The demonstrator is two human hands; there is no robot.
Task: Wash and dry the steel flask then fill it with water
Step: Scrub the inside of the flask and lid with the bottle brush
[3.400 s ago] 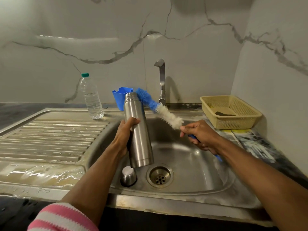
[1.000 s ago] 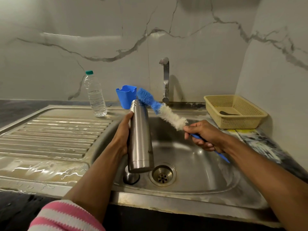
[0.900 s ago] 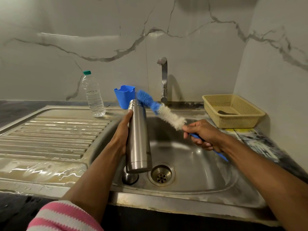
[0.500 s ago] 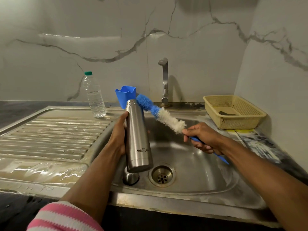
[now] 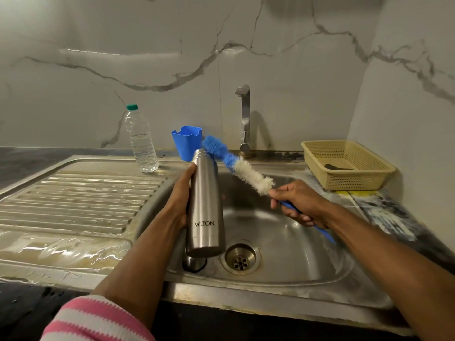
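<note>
My left hand (image 5: pixel 181 198) gripped the flask (image 5: pixel 206 205) upright over the sink (image 5: pixel 283 247), open at the top, and my right hand (image 5: pixel 299 205) gripped the blue handle of the brush (image 5: pixel 240 164), whose fluffy blue tip was just beside the flask's mouth and not inside it. The flask hid most of the cap (image 5: pixel 194 263) standing on the sink floor, next to the drain (image 5: pixel 240 259). Behind the flask stood a blue cup (image 5: pixel 187 142), with a water bottle (image 5: pixel 140 141) to its left, the tap (image 5: pixel 245 119) to its right, and a yellow basket (image 5: pixel 344 166) on the counter at the far right.
</note>
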